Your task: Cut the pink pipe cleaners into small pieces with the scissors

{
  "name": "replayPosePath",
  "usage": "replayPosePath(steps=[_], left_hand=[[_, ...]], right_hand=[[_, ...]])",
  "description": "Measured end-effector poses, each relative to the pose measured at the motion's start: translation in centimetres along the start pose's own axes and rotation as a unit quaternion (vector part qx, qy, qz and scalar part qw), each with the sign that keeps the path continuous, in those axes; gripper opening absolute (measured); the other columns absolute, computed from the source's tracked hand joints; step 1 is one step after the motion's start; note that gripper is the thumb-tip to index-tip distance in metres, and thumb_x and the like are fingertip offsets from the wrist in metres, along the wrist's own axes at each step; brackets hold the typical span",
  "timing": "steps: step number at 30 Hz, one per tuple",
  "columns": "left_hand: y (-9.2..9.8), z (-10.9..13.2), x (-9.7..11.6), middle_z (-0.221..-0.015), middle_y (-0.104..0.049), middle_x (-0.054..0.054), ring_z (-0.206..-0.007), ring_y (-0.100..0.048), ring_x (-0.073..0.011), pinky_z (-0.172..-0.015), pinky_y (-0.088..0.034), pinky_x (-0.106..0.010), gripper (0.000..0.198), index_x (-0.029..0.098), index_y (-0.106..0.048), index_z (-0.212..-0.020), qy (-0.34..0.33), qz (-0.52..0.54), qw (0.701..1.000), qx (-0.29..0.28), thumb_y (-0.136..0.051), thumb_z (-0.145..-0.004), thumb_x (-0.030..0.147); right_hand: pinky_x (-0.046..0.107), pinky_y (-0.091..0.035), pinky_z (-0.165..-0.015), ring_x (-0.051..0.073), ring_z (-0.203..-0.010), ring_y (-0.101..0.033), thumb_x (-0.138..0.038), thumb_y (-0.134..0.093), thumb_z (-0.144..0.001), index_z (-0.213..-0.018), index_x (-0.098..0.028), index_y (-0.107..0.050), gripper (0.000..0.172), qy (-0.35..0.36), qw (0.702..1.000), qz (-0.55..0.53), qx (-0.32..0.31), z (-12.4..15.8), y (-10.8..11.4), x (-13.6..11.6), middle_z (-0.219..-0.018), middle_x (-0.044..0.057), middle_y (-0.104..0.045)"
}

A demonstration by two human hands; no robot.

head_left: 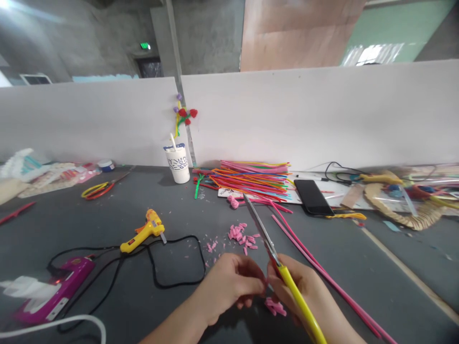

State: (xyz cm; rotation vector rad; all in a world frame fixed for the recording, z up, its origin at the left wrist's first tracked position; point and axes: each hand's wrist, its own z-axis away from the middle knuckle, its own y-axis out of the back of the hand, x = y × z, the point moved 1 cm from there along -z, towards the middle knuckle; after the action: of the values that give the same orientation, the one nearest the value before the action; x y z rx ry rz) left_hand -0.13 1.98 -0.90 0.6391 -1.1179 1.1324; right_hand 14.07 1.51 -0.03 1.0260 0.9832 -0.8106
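Note:
My right hand (310,282) is closed around a pair of scissors (297,298) with yellow handles, their metal blades pointing up and away from me. Close beside it, my left hand (229,282) has its thumb and fingers pinched together. What sits between those fingertips is too hidden to make out. A small heap of cut pink pieces (275,306) lies on the table just below my hands, and a larger pile of pink pieces (242,236) is beyond them. Long pink pipe cleaners (311,260) run along the right of my right hand.
A yellow glue gun (143,233) and purple power strip (59,289) lie left with looping black cable. Behind are a white tumbler (178,165), a bundle of coloured pipe cleaners (251,179) and a black phone (313,197). Another pair of scissors (96,190) lies far left.

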Motion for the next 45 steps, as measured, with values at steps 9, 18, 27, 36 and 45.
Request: replayPosePath(steps=[9,18,27,36,45], left_hand=[[-1.2,0.4,0.2,-0.052,-0.048,0.004,-0.048,-0.041,-0.0094,-0.045,-0.028,-0.021,0.009,0.014,-0.062,-0.064,-0.127,-0.226,0.96,0.107,-0.054,-0.065,0.016],[1.7,0.6,1.6,-0.063,-0.06,0.001,-0.043,-0.045,-0.0061,-0.036,-0.027,-0.016,0.011,0.016,-0.061,-0.074,-0.135,0.083,0.974,0.162,-0.061,-0.069,0.026],[2.8,1.2,2.6,-0.052,-0.055,0.003,-0.046,-0.048,-0.0047,-0.042,-0.036,-0.013,0.008,0.014,-0.062,-0.069,-0.193,0.205,0.948,0.151,-0.06,-0.074,0.019],[2.6,1.5,2.9,-0.058,-0.06,0.0,-0.052,-0.053,-0.0069,-0.048,-0.043,-0.015,0.006,0.013,-0.066,-0.07,-0.207,0.23,0.939,0.149,-0.061,-0.072,0.016],[2.7,1.3,2.8,-0.059,-0.061,0.0,-0.052,-0.054,-0.0067,-0.048,-0.044,-0.015,0.005,0.013,-0.066,-0.07,-0.206,0.236,0.938,0.147,-0.062,-0.071,0.016]], right_hand=[[0.017,-0.028,-0.035,0.007,-0.036,-0.04,-0.026,-0.044,-0.069,-0.059,-0.021,-0.036,0.013,0.006,0.999,0.02,0.044,-0.3,0.0,0.1,-0.045,-0.009,-0.038],[0.02,-0.032,-0.043,0.011,-0.046,-0.049,-0.034,-0.054,-0.071,-0.074,-0.022,-0.041,0.018,0.112,0.97,0.205,0.064,0.0,1.2,0.7,-0.055,-0.006,-0.05],[0.024,-0.029,-0.045,0.018,-0.05,-0.056,-0.047,-0.05,-0.075,-0.089,-0.02,-0.047,0.031,0.215,0.872,0.43,0.095,-0.1,0.5,1.3,-0.058,0.0,-0.059],[0.025,-0.031,-0.046,0.02,-0.051,-0.059,-0.05,-0.049,-0.077,-0.086,-0.02,-0.045,0.031,0.219,0.86,0.449,0.104,0.0,0.4,1.4,-0.06,0.001,-0.06],[0.024,-0.03,-0.044,0.019,-0.049,-0.058,-0.051,-0.043,-0.08,-0.087,-0.02,-0.047,0.032,0.228,0.851,0.462,0.105,0.1,0.5,1.4,-0.056,0.0,-0.059]])
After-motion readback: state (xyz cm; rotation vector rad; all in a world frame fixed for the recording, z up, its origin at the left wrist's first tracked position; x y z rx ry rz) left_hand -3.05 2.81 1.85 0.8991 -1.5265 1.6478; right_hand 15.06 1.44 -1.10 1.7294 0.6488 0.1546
